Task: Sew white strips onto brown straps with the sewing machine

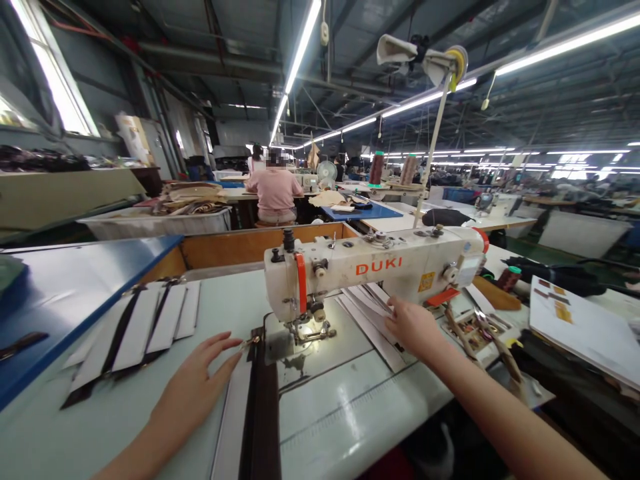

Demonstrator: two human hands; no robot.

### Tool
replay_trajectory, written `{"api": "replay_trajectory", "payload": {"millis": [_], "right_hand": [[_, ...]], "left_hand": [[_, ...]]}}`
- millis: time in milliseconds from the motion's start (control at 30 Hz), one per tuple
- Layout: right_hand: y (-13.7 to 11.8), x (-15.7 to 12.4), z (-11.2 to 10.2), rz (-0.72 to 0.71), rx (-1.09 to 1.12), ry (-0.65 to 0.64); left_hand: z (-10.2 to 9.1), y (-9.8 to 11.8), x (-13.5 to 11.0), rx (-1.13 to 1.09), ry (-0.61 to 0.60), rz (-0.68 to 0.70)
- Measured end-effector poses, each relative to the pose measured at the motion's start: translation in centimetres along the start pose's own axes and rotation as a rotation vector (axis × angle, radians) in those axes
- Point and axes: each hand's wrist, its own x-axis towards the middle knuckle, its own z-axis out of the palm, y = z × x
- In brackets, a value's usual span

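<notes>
My left hand (193,373) is left of the needle area. Its thumb and fingertips close in on a small shiny metal piece (254,340) at the upper end of a dark brown strip (264,413). Beside that strip runs a long white strip (235,417), flat on the table. The white sewing machine (330,267) stands between my hands, with its lamp lit over the metal plate (300,363). My right hand (410,327) reaches behind its head and pinches the end of a white strip from a stack of white strips (367,327).
White strips with dark edging (145,327) lie fanned out on the left. A blue-edged table (90,273) borders that side. At right are a tray of small tools (483,330), a brown thread spool (510,279) and a white board (583,327). A person in pink (274,193) sits ahead.
</notes>
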Motion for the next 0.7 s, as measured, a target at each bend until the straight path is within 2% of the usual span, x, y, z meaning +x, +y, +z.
{"api": "replay_trajectory", "payload": {"millis": [267,433,500,533,600,700], "right_hand": [[2.3,0.0,-0.3,0.035,0.408,0.202],[3.9,-2.6,-0.7,0.073,0.705,0.278],[5.0,-4.2,-0.9,0.045,0.849,0.259],[5.7,-5.0,-1.0,0.058,1.053,0.225],[6.7,-6.3,-1.5,0.105,1.3,0.096],[6.1,-7.5,-2.4,0.087,1.393,-0.128]], "left_hand": [[-1.1,2.6,-2.1,-0.066,0.02,0.087],[-1.9,4.2,-4.5,-0.064,0.042,0.214],[-2.3,4.6,-5.7,-0.047,0.054,0.292],[-2.5,4.7,-6.3,-0.04,0.07,0.334],[-2.8,5.0,-7.3,-0.027,0.116,0.41],[-2.9,5.8,-8.4,0.014,0.132,0.514]]}}
